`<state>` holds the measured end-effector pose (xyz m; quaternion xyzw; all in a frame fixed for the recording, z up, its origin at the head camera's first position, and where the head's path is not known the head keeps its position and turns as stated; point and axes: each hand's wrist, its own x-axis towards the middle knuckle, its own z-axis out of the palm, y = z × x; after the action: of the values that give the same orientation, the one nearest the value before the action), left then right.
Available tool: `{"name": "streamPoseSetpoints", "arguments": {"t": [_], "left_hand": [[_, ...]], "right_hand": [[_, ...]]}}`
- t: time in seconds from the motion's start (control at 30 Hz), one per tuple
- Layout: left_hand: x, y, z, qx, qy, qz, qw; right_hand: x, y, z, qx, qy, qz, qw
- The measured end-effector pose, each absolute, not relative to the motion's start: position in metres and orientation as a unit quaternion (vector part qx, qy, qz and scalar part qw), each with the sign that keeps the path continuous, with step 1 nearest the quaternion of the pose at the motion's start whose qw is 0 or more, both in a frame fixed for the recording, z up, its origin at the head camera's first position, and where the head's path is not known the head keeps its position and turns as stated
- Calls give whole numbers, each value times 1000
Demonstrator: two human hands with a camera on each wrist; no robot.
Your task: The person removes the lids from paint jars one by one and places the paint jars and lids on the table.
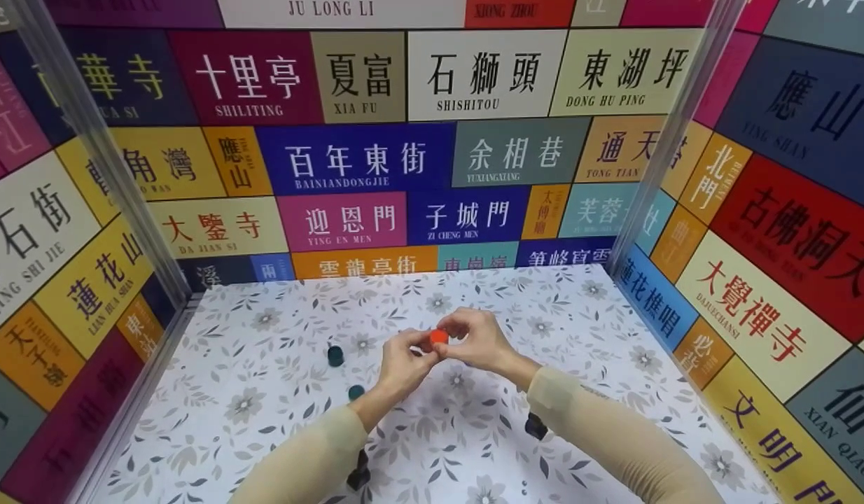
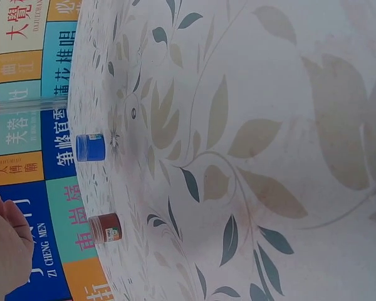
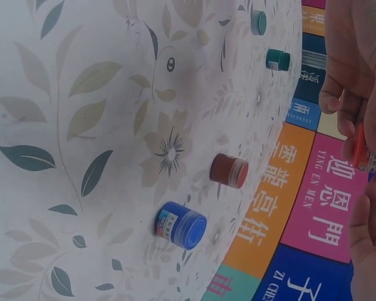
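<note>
Above the table both hands meet at a small red-orange paint jar (image 1: pixel 439 337). My left hand (image 1: pixel 404 358) pinches it from the left between thumb and fingers, while my right hand (image 1: pixel 479 341) grips it from the right. A label shows on the held jar (image 3: pixel 370 157) in the right wrist view; fingers hide much of the rest. Near the hands on the table stand a blue paint jar (image 3: pixel 182 224) and a brown paint jar (image 3: pixel 229 170). Two green jars, one (image 1: pixel 335 355) farther back and one (image 1: pixel 356 392) nearer, sit left of the left hand.
A white tabletop (image 1: pixel 264 434) with a leaf-and-flower print lies under everything. Panels (image 1: pixel 362 157) of coloured blocks with large characters rise behind and at both sides. Clear upright strips (image 1: pixel 673 133) mark the corners. Dark devices (image 1: pixel 535 425) show beneath the sleeves.
</note>
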<state>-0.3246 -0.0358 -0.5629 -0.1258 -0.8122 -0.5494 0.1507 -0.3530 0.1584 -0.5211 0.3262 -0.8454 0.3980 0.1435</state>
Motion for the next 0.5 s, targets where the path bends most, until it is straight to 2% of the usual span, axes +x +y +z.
{"name": "streamPoseSetpoints", "arguments": {"t": [0.5], "left_hand": [[-324,-36,-563,-136,-819,-536,151]], "right_hand": [[-354,161,-521,344,-842,394,129]]}}
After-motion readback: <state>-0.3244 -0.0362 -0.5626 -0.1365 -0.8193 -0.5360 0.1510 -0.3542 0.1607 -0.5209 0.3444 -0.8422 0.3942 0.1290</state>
